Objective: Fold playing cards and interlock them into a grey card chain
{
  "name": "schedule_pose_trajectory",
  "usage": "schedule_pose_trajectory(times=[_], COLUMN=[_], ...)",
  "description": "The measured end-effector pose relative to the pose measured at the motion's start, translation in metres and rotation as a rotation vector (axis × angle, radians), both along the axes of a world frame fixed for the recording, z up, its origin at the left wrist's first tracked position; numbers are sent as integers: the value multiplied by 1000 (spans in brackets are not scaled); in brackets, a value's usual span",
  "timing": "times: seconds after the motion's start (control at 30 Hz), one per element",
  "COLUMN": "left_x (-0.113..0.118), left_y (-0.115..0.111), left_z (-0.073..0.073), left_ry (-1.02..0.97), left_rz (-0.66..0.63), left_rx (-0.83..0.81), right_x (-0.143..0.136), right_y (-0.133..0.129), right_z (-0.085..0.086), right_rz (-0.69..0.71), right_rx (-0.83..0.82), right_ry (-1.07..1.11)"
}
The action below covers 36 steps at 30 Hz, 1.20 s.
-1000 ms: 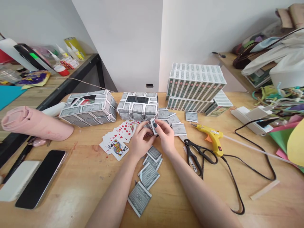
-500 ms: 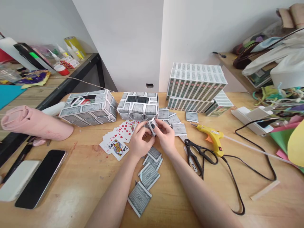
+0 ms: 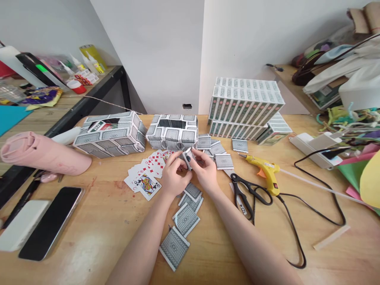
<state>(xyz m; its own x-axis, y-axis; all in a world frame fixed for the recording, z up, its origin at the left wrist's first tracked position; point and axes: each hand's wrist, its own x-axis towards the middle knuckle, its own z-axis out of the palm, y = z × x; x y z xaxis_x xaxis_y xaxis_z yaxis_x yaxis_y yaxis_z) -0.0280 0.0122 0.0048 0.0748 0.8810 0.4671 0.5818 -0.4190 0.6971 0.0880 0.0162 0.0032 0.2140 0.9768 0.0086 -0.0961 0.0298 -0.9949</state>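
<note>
Between my fingers, above the middle of the table, is a playing card (image 3: 187, 155) with its edges bent. My left hand (image 3: 175, 176) grips it from the left. From the right, my right hand (image 3: 204, 168) pinches the same card, its dark-nailed thumb lying across it. Just behind both hands stands a box covered in folded cards (image 3: 172, 136), with an opening in its top. Face-up playing cards (image 3: 148, 186) fan out left of my left hand. Several folded cards (image 3: 186, 219), backs up, lie in a row between my forearms, and more folded cards (image 3: 224, 161) lie beyond my right hand.
Right of my hands lie black scissors (image 3: 249, 194) and a yellow glue gun (image 3: 267, 172) with its cord. Stacked card packs (image 3: 243, 107) stand behind. A second card-covered box (image 3: 113, 136), a pink roll (image 3: 44, 154) and a phone (image 3: 52, 223) are at left.
Both hands have shifted very slightly to the left, and the card between them has tilted a little. Everything else on the table stays put.
</note>
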Motion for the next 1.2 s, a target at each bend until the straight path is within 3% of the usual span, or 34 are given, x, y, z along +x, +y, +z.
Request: schedule_pose_trajectory(times=[0.43,0.63,0.83,1.2], left_x=[-1,-1,0,-3], left_y=[1,-2,-2,-5], left_z=[-1,-1,0,1], left_ry=[29,69,68,44], left_rz=[10,-28,-22,-87], left_rx=[84,137,159,56], right_x=[1,-1,-4,-8], right_y=[1,-2,-3,-4], right_z=[-10,-1,6,3], right_rz=[57,184,352,222], right_rx=[-12,-25,-164,-94], right_ry=[-92,280,564,467])
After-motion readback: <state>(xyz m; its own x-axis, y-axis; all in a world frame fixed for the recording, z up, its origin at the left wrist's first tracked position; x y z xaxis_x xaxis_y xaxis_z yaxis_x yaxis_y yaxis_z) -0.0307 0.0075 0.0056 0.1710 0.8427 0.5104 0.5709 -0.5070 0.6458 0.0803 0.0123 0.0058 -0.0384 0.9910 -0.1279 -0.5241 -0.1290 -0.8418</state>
